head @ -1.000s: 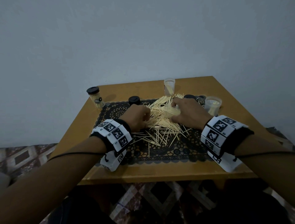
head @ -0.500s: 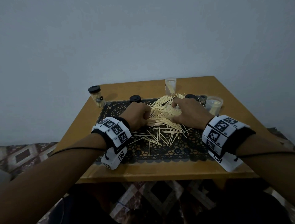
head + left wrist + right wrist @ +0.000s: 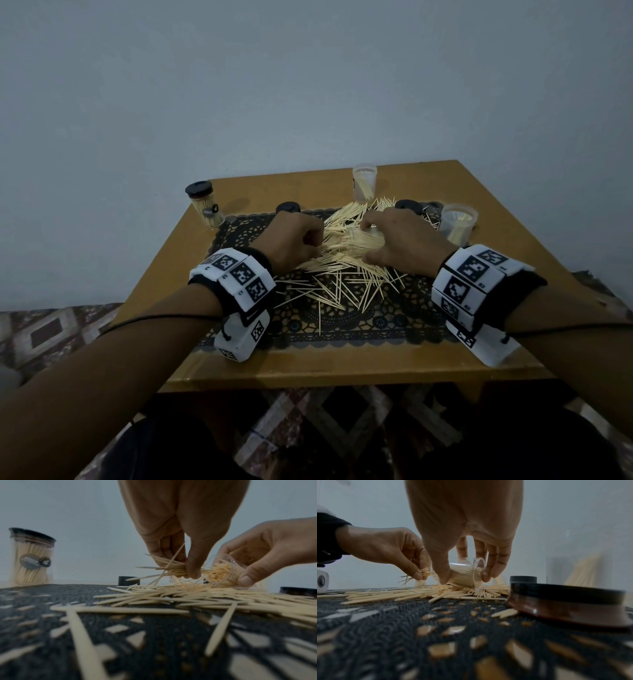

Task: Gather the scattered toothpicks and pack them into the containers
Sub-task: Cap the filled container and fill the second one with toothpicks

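Observation:
A heap of pale toothpicks [image 3: 337,270] lies scattered on the black lace mat [image 3: 342,322]. My right hand [image 3: 404,243] grips a clear plastic container [image 3: 464,576] tipped on its side just above the heap, packed with toothpicks, its mouth [image 3: 221,572] facing left. My left hand [image 3: 294,240] pinches a small bundle of toothpicks [image 3: 173,566] between thumb and fingers right at that mouth. In the right wrist view the left hand [image 3: 399,553] holds the bundle's ends [image 3: 424,572] beside the container.
A capped full container [image 3: 204,204] stands at the table's back left. Two open containers with toothpicks stand at the back [image 3: 364,181] and back right [image 3: 458,222]. Black lids [image 3: 288,207] [image 3: 563,599] lie on the mat. The wooden table [image 3: 342,366] meets a wall behind.
The hands have drawn slightly closer together over the heap, the left hand's bundle now against the mouth of the container in the right hand. The view has shifted a little.

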